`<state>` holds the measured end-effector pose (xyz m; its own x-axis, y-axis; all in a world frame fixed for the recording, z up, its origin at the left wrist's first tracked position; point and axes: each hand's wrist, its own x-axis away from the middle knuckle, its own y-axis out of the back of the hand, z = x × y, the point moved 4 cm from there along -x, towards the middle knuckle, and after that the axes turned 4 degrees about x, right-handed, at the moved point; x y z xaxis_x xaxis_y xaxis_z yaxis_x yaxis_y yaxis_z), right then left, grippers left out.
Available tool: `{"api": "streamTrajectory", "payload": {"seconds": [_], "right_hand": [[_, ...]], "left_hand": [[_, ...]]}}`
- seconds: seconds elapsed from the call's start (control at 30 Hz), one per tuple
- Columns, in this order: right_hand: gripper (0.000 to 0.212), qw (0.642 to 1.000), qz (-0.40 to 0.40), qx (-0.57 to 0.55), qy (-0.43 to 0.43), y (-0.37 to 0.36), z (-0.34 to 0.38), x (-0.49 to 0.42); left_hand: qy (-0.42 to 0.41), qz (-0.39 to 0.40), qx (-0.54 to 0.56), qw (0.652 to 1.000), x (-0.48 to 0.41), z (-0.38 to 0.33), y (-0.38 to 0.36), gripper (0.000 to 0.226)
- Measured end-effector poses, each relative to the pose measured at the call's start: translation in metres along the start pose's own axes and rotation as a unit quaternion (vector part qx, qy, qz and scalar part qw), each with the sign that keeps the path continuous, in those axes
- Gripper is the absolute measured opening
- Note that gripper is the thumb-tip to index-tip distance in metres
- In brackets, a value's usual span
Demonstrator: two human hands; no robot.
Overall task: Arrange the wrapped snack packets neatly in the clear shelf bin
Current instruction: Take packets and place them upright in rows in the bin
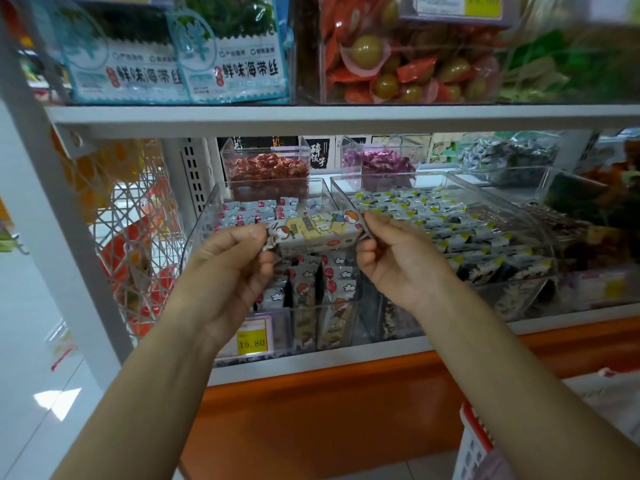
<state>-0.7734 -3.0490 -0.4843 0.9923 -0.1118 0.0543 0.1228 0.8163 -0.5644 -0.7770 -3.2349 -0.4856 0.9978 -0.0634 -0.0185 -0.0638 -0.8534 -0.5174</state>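
A: Where is the snack packet?
B: It is held level just above the clear shelf bin; 2 hands hold it by its ends.
A: And each grip?
B: The left hand pinches the left end; the right hand pinches the right end; other packets stand in rows below.

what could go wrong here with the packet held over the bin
The cartoon-printed wrapped snack packet is pinched only by its ends between left hand and right hand; it may slip and land crooked. Pushing it down could topple the upright packets in the clear plastic bin.
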Motion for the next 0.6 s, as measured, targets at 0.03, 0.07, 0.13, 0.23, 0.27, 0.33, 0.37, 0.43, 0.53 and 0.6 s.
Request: {"api": "streamTrajectory", "payload": {"seconds": [0.03,0.07,0.13,0.23,0.27,0.33,0.37,0.43,0.53,0.6], "right_hand": [[0.009,1.0,0.002,0.011,0.012,0.0,0.0,0.0],[0.01,0.998,0.002,0.049,0.043,0.001,0.002,0.0],[0.009,0.979,0.012,0.154,0.131,0.0,0.008,0.002],[0.01,0.948,0.043,0.233,0.211,-0.003,0.012,0.005],[0.012,0.942,0.054,0.247,0.219,-0.004,0.012,0.006],[0.015,0.933,0.071,0.271,0.224,-0.006,0.01,0.008],[0.015,0.93,0.079,0.278,0.225,-0.007,0.009,0.008],[0.012,0.923,0.088,0.295,0.232,-0.009,0.008,0.01],[0.008,0.892,0.076,0.361,0.262,-0.011,0.006,0.012],[0.004,0.88,0.075,0.382,0.271,-0.014,0.004,0.013]], "left_hand": [[0.012,-0.001,0.024,1.0,0.0,0.001,0.0,0.017],[0.021,-0.002,0.041,0.999,0.0,0.002,0.0,0.017],[0.023,-0.001,0.035,0.999,0.0,0.001,0.002,0.02],[0.0,0.014,-0.031,0.999,0.0,-0.001,0.002,0.014],[-0.012,0.019,-0.055,0.998,0.0,-0.002,0.002,0.013],[-0.036,0.02,-0.114,0.993,0.0,-0.002,0.003,0.014],[-0.046,0.018,-0.141,0.989,0.001,-0.001,0.004,0.015],[-0.072,0.013,-0.186,0.98,0.001,-0.001,0.004,0.018],[-0.108,0.02,-0.215,0.97,0.001,-0.003,0.003,0.011],[-0.121,0.036,-0.228,0.965,0.001,-0.003,0.0,0.005]]}}
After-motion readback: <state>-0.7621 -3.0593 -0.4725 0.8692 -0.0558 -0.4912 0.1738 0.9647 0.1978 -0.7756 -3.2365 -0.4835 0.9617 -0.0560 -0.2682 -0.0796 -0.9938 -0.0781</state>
